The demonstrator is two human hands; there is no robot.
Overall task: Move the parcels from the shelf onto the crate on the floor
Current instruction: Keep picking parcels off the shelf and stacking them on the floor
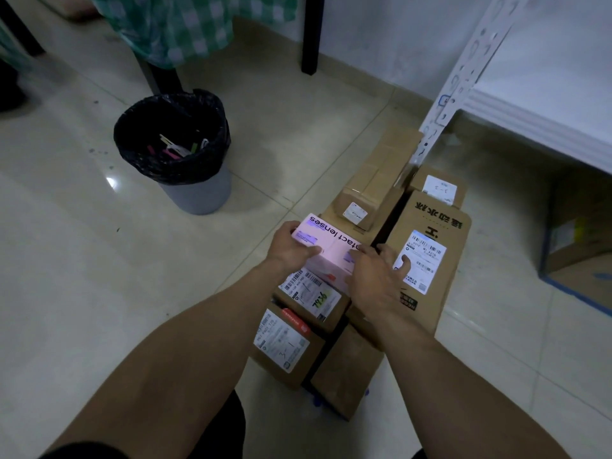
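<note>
- Nearest on the floor pile: labelled parcel [284, 342] with a white courier slip and red tape, print too small to read. Just beside it, plain parcel [347, 369], no writing showing.
- Behind these, numbered parcel [313, 293], green handwritten "7936" on its slip, far end tucked under the pink box.
- On top of the pile, mid-way along: pink box [331, 246], lettered "…tact lenses", upside down to the camera, first letters covered. Long axis slanting from far left to near right.
- Left hand [291, 246] grasping the box's left end, thumb on top.
- Right hand [377, 276] spread over the right end, one finger on the neighbouring slip. Grasping or only pressing: cannot tell.
- Touching on the right, tall carton [440, 293]: black Chinese characters, barcoded slip.
- Further back, long parcel [374, 180], small sticker unreadable.
- Crate almost wholly hidden beneath.
- Farthest: white shelf [530, 104] on the right, cut off by the frame edge.
</note>
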